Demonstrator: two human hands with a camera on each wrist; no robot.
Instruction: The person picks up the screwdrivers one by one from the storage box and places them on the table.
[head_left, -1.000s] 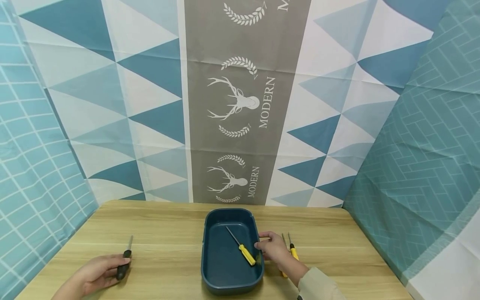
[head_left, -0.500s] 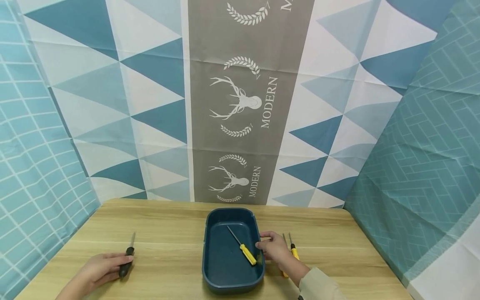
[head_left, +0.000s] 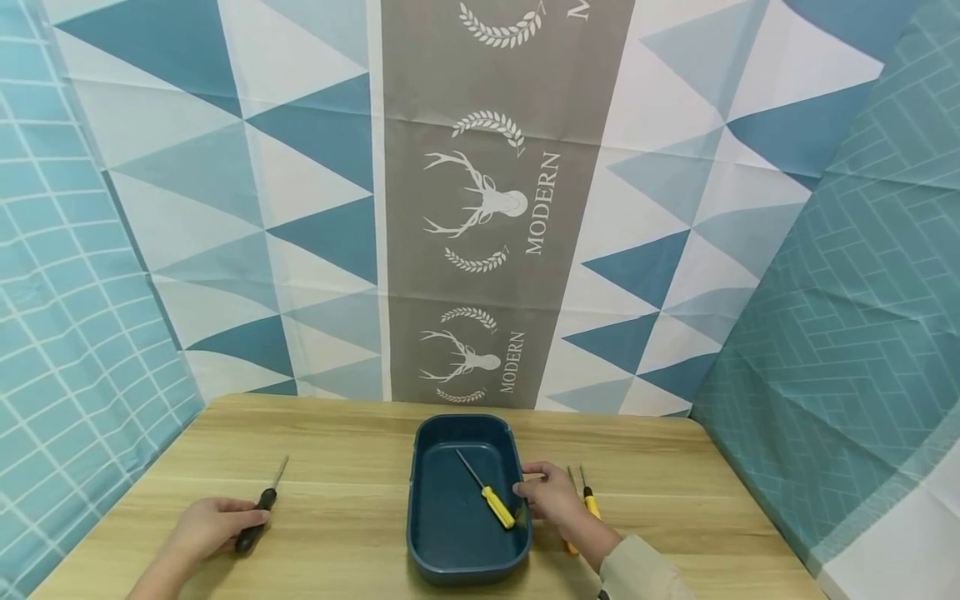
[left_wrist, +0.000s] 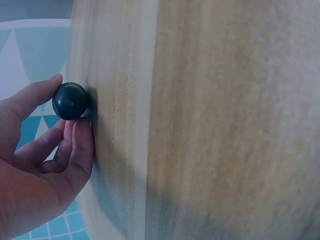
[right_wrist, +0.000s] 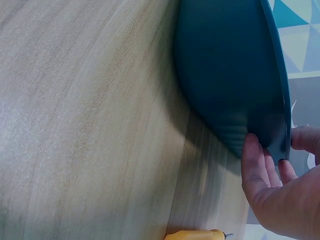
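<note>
My left hand (head_left: 212, 530) pinches a screwdriver with a black handle (head_left: 257, 521) between thumb and fingers, its shaft angled up and right over the left of the table. In the left wrist view the round end of the black handle (left_wrist: 69, 101) faces the camera. My right hand (head_left: 555, 498) grips the right wall of a dark blue tray (head_left: 427, 567), thumb over the rim and fingers against the outside, as the right wrist view shows. Inside the tray lies a screwdriver with a yellow handle (head_left: 498, 507), shaft pointing to the far left.
Just right of my right hand lie another screwdriver with a yellow and black handle (head_left: 591, 502) and a second slim tool, partly hidden by the wrist. The wooden table (head_left: 337, 467) ends at a patterned cloth backdrop (head_left: 465, 275), with cloth also on both sides.
My left hand has moved slightly to the right and away with the black-handled screwdriver, which now tilts more to the right. The right hand keeps its hold on the tray.
</note>
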